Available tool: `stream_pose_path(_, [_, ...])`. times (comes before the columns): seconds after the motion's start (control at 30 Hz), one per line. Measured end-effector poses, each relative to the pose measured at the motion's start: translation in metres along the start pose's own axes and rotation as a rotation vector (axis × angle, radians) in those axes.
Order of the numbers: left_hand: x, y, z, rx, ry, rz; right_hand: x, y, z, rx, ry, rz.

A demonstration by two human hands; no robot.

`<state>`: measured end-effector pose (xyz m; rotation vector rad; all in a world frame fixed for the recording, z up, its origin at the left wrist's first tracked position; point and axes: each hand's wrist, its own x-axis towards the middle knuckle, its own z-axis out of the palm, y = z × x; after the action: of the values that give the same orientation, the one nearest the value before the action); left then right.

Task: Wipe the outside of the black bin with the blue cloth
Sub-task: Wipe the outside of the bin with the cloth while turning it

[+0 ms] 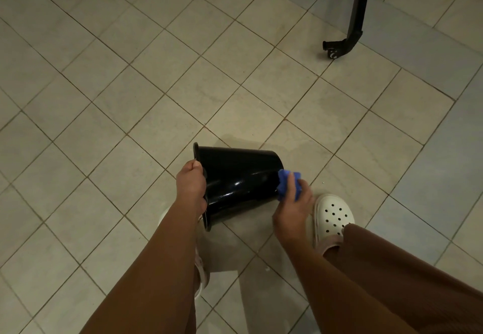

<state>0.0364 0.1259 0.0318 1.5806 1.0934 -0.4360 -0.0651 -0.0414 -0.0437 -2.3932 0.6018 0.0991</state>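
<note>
A glossy black plastic bin [240,179] with bright highlights on its smooth wall. A crumpled soft blue cloth [287,184]. Matt beige floor tiles [156,72], faintly mottled. A white perforated foam-like clog [334,216]. A black metal leg [359,6].

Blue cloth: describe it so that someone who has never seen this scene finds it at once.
Above the beige tiled floor, a glossy black plastic bin is held tipped on its side. At its narrow base end, the right hand holds a small crumpled blue cloth against it. It is the only vivid blue thing, close to a white perforated clog.
</note>
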Motion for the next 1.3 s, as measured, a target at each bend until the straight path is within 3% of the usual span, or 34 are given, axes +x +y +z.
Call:
stream_pose_path(0.07, [-0.001,0.0,0.001,-0.002,0.004,-0.003,-0.017,-0.006,0.011,0.052,-0.053,-0.061])
stream_pose_path(0.17, [0.0,-0.002,-0.001,0.007,0.015,-0.002,-0.032,-0.007,0.026,-0.068,-0.152,-0.249])
stream_pose_path(0.3, [0.0,-0.005,-0.002,0.039,0.011,-0.002,-0.021,0.005,0.026,-0.156,-0.169,-0.278])
stream_pose_path(0.47, [0.0,-0.005,-0.002,0.033,0.022,-0.008,0.008,0.013,0.019,-0.113,-0.217,-0.126])
stream_pose_path(0.63, [-0.002,-0.005,-0.004,0.073,0.026,0.025,0.037,0.02,0.001,-0.051,-0.286,0.226])
stream_pose_path(0.73, [-0.003,-0.004,-0.007,0.089,0.024,0.03,0.045,0.015,-0.009,-0.003,-0.161,0.377])
stream_pose_path(0.83, [-0.002,-0.001,-0.008,0.096,-0.008,0.022,0.042,0.006,-0.009,-0.073,-0.026,0.162])
stream_pose_path(0.93, [-0.005,0.004,-0.008,0.128,-0.023,0.025,0.038,-0.002,0.001,-0.063,-0.014,-0.151])
stream_pose_path(1.0, [-0.006,0.004,-0.008,0.113,-0.028,0.005,0.035,-0.003,0.008,-0.13,-0.033,-0.251])
stream_pose_path(1.17, [-0.009,-0.001,-0.006,0.14,-0.096,0.004,0.025,0.011,0.011,-0.236,-0.078,-0.271])
stream_pose_path(1.3, [-0.011,0.001,-0.004,0.182,-0.112,0.088,0.031,0.009,0.003,-0.261,-0.212,-0.126])
